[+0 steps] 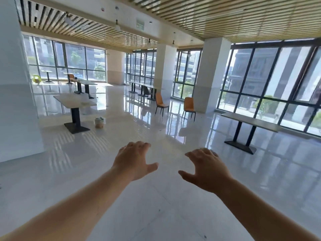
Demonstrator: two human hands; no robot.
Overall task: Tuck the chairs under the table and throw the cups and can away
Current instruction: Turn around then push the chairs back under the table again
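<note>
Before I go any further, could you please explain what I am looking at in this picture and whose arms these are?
This is a single picture from a wide-angle camera worn on a person's head, looking forward and down, so the bare arms reaching in from the bottom belong to the wearer. There is no machine here. The left hand and the right hand are both open, fingers spread, and hold nothing.

Ahead lies a large bright hall with a shiny white floor and tall windows. Two orange chairs stand out in the open, away from any table. On the left is a white table with something pale on top, too small to tell. Beside its foot a small bin stands on the floor. A darker table stands on the right by the windows.
</note>
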